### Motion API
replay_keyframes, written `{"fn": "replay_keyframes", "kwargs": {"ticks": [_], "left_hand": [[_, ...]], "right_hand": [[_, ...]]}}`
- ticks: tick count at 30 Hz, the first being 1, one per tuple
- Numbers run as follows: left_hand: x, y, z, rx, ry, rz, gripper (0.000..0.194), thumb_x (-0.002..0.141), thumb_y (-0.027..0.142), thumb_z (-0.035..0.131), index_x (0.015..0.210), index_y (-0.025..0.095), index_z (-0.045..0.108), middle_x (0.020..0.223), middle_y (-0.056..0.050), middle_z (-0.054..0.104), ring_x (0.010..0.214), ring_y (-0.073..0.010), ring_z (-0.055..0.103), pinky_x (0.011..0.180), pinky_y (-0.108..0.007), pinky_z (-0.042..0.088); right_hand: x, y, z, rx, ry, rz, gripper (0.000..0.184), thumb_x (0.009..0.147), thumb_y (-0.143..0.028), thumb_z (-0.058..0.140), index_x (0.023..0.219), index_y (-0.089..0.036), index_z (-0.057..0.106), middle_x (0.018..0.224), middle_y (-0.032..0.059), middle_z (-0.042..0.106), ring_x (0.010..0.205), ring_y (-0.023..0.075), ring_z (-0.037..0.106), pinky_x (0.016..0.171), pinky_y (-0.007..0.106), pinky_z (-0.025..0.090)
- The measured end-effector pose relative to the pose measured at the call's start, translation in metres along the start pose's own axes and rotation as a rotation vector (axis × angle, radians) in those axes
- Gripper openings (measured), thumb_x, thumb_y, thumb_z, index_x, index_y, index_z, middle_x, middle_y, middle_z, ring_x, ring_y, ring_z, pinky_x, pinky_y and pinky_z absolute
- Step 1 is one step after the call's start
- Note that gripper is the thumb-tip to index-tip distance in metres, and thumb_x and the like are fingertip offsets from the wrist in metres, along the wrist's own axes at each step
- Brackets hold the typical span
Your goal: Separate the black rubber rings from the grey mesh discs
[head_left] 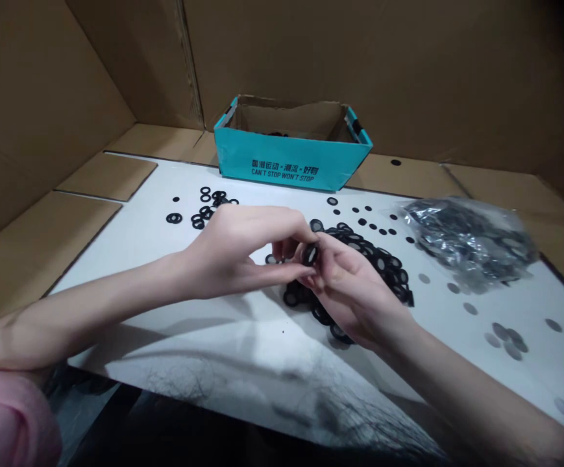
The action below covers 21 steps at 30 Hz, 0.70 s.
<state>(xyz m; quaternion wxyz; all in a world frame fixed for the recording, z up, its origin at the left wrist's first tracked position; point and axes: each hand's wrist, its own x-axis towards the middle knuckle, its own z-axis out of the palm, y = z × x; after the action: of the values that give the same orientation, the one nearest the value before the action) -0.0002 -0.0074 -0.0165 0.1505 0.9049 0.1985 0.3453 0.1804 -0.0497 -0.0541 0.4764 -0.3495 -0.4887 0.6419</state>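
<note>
A small black ring with a pale grey centre [310, 254] is pinched between my hands over the middle of the table. My left hand [250, 250] reaches in from the left, its thumb and index fingertips closed about the ring. From the right, my right hand [352, 282] grips the same ring at its right side, fingers bent. Below and behind my right hand lies a pile of similar black rings [381, 263], many with grey centres. My fingers hide part of the held ring and of the pile.
Loose black rings [206, 194] lie at the left of the white table [165, 347]. A turquoise cardboard box [291, 159] stands at the back. To the right are a clear bag of dark pieces [471, 240], small black discs [373, 226] and grey discs [513, 350]. Cardboard walls surround the table.
</note>
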Motion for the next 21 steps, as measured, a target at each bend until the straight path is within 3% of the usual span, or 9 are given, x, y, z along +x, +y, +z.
{"fn": "replay_keyframes", "kwargs": {"ticks": [3, 6, 11, 17, 21], "left_hand": [[0.002, -0.001, -0.003, -0.028, -0.027, -0.023, 0.015, 0.083, 0.029, 0.07, 0.09, 0.017, 0.063, 0.076, 0.0, 0.069, 0.066, -0.009, 0.062, 0.065, -0.018, 0.045], [0.003, -0.002, -0.005, -0.051, -0.097, -0.053, 0.021, 0.089, 0.036, 0.061, 0.084, 0.016, 0.061, 0.071, 0.0, 0.067, 0.062, -0.0088, 0.059, 0.061, -0.018, 0.043], [0.005, -0.001, -0.005, 0.017, -0.215, -0.085, 0.029, 0.094, 0.023, 0.048, 0.069, 0.014, 0.058, 0.055, 0.004, 0.053, 0.049, -0.0063, 0.044, 0.051, -0.019, 0.032], [0.008, -0.004, -0.009, -0.077, -0.201, -0.077, 0.028, 0.091, 0.019, 0.051, 0.064, 0.015, 0.056, 0.051, 0.006, 0.044, 0.046, -0.0046, 0.035, 0.048, -0.019, 0.028], [0.009, -0.005, -0.009, -0.25, -0.215, -0.244, 0.037, 0.093, 0.024, 0.049, 0.057, 0.014, 0.049, 0.049, 0.005, 0.043, 0.047, -0.0055, 0.036, 0.047, -0.019, 0.029]], "right_hand": [[0.0, 0.001, -0.002, -0.155, 0.02, -0.106, 0.022, 0.083, -0.043, 0.066, 0.085, -0.022, 0.061, 0.08, 0.0005, 0.058, 0.071, 0.0124, 0.054, 0.064, 0.026, 0.048], [-0.002, -0.001, -0.002, -0.364, 0.051, -0.2, 0.02, 0.087, -0.041, 0.061, 0.084, -0.021, 0.058, 0.078, 0.0011, 0.059, 0.074, 0.0139, 0.056, 0.061, 0.025, 0.046], [-0.004, -0.008, 0.0, -0.59, 0.076, -0.28, 0.013, 0.089, -0.03, 0.057, 0.081, -0.02, 0.055, 0.074, -0.0001, 0.056, 0.067, 0.0122, 0.052, 0.058, 0.026, 0.042], [-0.002, -0.011, -0.003, -0.666, 0.053, -0.312, 0.012, 0.09, -0.025, 0.054, 0.079, -0.021, 0.053, 0.072, -0.0003, 0.056, 0.064, 0.0118, 0.051, 0.057, 0.027, 0.042], [-0.002, -0.008, -0.007, -0.823, 0.105, -0.446, 0.009, 0.086, -0.026, 0.062, 0.092, -0.022, 0.058, 0.083, 0.0018, 0.062, 0.072, 0.0141, 0.055, 0.061, 0.03, 0.042]]}}
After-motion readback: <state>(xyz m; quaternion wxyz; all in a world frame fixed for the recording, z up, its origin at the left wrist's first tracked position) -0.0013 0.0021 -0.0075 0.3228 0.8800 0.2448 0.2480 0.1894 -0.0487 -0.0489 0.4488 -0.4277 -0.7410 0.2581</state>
